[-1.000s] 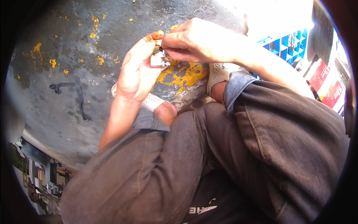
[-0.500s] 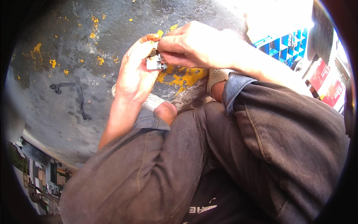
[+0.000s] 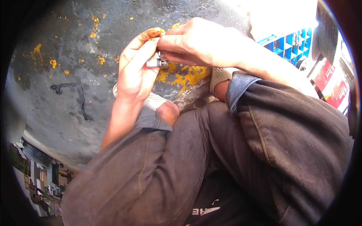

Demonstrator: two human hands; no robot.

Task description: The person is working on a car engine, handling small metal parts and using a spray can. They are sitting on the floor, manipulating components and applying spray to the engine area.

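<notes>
A small silver metal part [image 3: 154, 61] with a short threaded or stepped stub on its right end is held up above the floor, in front of my shins. My left hand [image 3: 135, 66] is closed round its left side, thumb and stained fingertips gripping the upper end. From the right, my right hand [image 3: 190, 43] reaches over with bent fingers pinched at the upper right of the same part. Those fingers hide much of it, so its exact kind does not show.
A dark strap [image 3: 80, 96] lies on the grey, yellow-flecked floor [image 3: 41, 109] at left. At the right stand a blue compartment rack [image 3: 290, 47] and red boxes [image 3: 332, 81]. My bent knees and pale perforated shoes [image 3: 154, 101] are close below my hands.
The metal part has risen slightly and turned, with less of it showing. My left fingers have shifted up around it, and both hands still grip it.
</notes>
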